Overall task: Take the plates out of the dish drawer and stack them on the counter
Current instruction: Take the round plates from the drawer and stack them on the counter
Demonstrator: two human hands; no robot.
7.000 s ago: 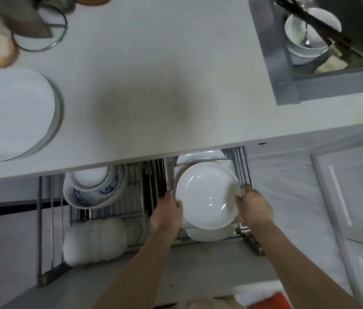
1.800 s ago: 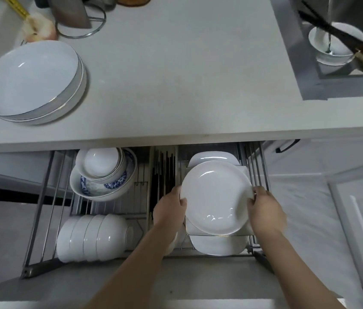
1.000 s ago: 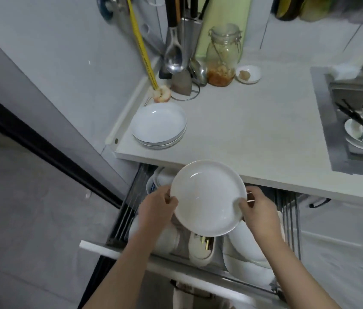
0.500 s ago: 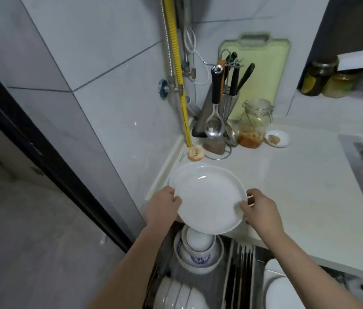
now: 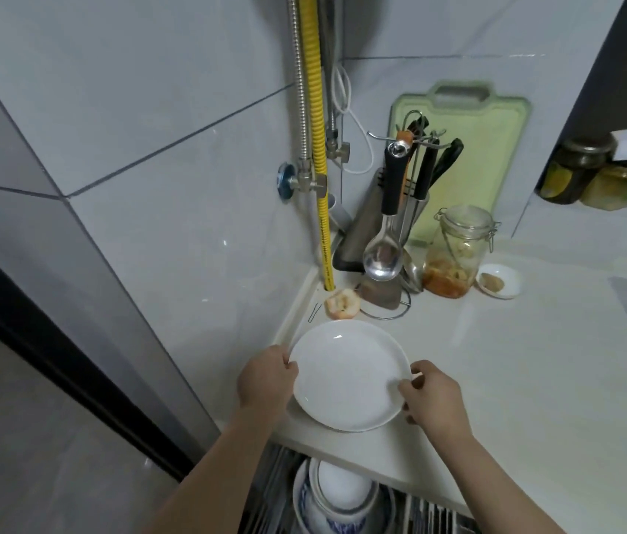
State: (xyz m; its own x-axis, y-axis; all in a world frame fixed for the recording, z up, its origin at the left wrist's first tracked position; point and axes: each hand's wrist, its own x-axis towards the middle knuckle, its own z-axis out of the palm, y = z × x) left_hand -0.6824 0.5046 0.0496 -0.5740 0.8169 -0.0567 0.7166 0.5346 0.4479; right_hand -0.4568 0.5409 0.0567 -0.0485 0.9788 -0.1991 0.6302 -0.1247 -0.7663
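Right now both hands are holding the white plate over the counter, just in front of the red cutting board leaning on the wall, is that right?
Not quite: the head view shows the cutting board is pale green, not red. Left hand and right hand do hold the white plate over the counter.

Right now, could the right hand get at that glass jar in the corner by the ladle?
Probably yes, once it lets go. The right hand is gripping the white plate together with the left hand. Between it and the glass jar lies only bare counter, so the way looks free.
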